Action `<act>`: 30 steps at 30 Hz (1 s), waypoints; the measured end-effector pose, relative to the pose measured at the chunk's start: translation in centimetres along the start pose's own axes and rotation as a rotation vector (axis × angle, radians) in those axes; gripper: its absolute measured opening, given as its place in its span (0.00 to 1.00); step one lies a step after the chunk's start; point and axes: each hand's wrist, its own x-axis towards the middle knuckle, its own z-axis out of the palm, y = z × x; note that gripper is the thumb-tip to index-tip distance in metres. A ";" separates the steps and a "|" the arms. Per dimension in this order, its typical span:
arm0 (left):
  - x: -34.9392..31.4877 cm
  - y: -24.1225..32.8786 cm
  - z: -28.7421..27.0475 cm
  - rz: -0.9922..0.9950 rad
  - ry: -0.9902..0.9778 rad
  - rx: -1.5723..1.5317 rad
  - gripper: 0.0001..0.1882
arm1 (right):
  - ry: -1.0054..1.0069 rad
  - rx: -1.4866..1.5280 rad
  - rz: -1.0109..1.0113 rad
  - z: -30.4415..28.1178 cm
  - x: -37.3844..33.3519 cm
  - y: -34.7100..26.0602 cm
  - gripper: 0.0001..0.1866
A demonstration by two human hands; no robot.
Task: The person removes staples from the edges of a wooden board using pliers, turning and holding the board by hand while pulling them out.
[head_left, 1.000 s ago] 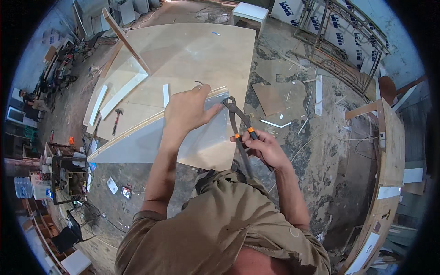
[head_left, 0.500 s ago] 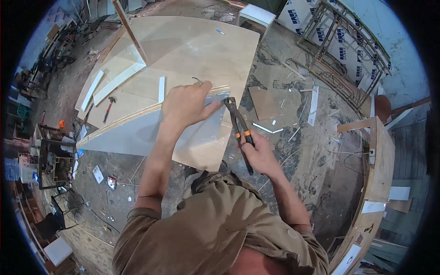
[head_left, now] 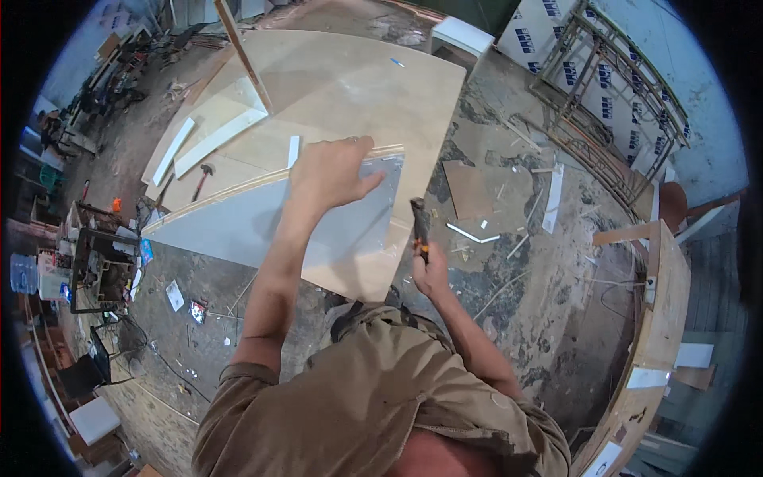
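Note:
A grey-faced panel (head_left: 262, 219) with a light wooden edge lies across the near part of a plywood sheet. My left hand (head_left: 330, 181) grips the panel's upper edge near its right end, fingers over the edge and thumb along the grey face. Just right of the panel, my right hand (head_left: 431, 274) is closed around a pair of pincers (head_left: 420, 219) with black and orange handles. Their dark head points up and stands apart from the panel. Whether the jaws are parted is hard to see from this angle.
The large plywood sheet (head_left: 350, 87) carries a hammer (head_left: 203, 182), a white strip (head_left: 172, 151), a white-faced frame piece (head_left: 222, 141) and a pen (head_left: 397, 63). Scraps and a brown board (head_left: 467, 189) litter the floor at right. A wooden bench (head_left: 664, 294) stands further right.
My right hand has drawn the pincers down, away from the panel's right end, and turned them more end-on. My left hand keeps its place on the edge, its thumb shifted slightly. The view has moved a little.

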 end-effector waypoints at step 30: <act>-0.7 1.2 -0.5 -0.037 -0.021 0.016 0.21 | -0.362 0.154 0.398 -9.6 5.6 -17.7 0.09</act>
